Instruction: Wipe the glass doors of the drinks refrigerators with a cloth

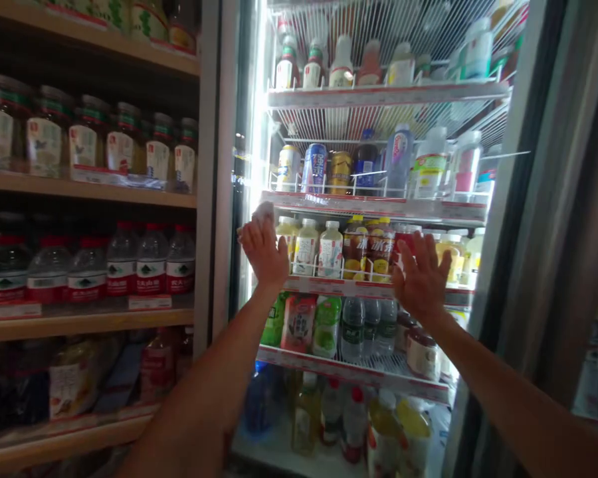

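My left hand (265, 249) is raised at the left side of a lit drinks fridge, palm forward at the glass. A pale, crumpled piece of what looks like cloth (265, 210) shows past its fingertips, pressed under the fingers; most of it is hidden. My right hand (421, 272) is lifted on the right, fingers spread and flat towards the same glass, with nothing visible in it. Behind the hands, on the middle shelf, stand white-capped bottles (331, 249) and brown tea bottles with yellow caps (380, 245).
Upper fridge shelves hold cans (313, 168) and bottles; lower ones hold cartons (299, 323), water bottles (353, 327) and larger bottles. A metal frame (521, 219) borders the right side. At left, wooden shelves (90, 323) carry jars (46, 133) and red-capped water bottles (152, 259).
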`<state>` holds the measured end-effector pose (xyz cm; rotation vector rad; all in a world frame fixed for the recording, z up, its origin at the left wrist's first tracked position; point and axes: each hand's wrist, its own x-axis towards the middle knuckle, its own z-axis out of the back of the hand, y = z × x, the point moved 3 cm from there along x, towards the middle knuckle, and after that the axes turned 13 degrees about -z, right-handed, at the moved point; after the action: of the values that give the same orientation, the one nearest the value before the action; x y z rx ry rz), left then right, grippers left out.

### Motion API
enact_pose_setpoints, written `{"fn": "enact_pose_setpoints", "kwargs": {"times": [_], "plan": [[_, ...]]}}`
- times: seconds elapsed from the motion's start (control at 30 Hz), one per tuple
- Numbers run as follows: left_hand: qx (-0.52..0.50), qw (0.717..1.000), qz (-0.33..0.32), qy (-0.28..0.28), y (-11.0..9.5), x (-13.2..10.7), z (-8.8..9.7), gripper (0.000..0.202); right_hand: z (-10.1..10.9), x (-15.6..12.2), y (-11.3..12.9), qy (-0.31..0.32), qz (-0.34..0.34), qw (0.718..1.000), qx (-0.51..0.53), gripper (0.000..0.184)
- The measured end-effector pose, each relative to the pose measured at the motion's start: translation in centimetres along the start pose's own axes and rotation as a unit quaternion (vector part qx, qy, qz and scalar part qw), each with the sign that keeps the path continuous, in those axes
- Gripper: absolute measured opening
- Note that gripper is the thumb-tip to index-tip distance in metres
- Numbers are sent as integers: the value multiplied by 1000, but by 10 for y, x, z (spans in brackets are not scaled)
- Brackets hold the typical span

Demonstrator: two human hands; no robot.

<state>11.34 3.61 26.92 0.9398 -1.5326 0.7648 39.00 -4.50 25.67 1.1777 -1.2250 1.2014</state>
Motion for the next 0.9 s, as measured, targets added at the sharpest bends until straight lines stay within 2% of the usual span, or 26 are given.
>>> {"fn": "enact_pose_setpoints", "kwargs": {"times": [0.03,0.07,0.17,0.2,0.23,0.27,0.37,0.43,0.47,0.53,0.6,0.63,0.7,0.77,0.8,0.83,0.9], "plan": [[-3,1000,7,-8,-6,1,-1,55,0,1,0,1,-2,1000,-2,53],[-17,1000,-19,-2,-16,1,-3,55,0,1,1,2,-3,1000,-2,53],[-83,974,-203,62,-53,-3,-8,51,0,2,1,0,0,1000,-5,54],[-94,962,-244,76,-58,-4,-8,50,0,3,1,-1,3,1000,-7,55],[-96,959,-256,79,-58,-4,-8,49,0,3,1,-2,6,1000,-8,56],[-90,964,-239,72,-53,-2,-8,49,0,3,2,-2,9,1000,-9,57],[-45,993,-110,16,-29,8,-5,52,-1,2,2,-2,10,1000,-9,58],[-24,998,-63,-9,-25,11,-3,53,-2,1,1,-1,7,1000,0,58],[-25,997,-79,-2,-27,11,-3,53,-2,0,1,-2,3,1000,7,58],[-42,985,-162,41,-35,9,-6,52,-2,0,1,-1,-2,1000,22,58],[-54,971,-221,70,-34,9,-7,51,-2,-1,1,-5,-5,999,34,58],[-47,976,-205,60,-27,12,-7,51,-2,-1,2,-7,-5,999,39,59],[-15,995,-98,-2,-8,19,-3,52,-1,0,3,-11,-6,999,46,58],[13,998,-7,-54,-1,23,-1,53,0,0,4,-12,-8,999,50,57],[14,998,-6,-58,-5,24,-2,54,0,0,4,-14,-10,998,52,56],[3,998,-42,-44,-14,24,-4,54,0,0,4,-15,-11,998,54,55],[-36,986,-163,18,-35,25,-11,53,0,0,3,-13,-13,998,57,54]]}}
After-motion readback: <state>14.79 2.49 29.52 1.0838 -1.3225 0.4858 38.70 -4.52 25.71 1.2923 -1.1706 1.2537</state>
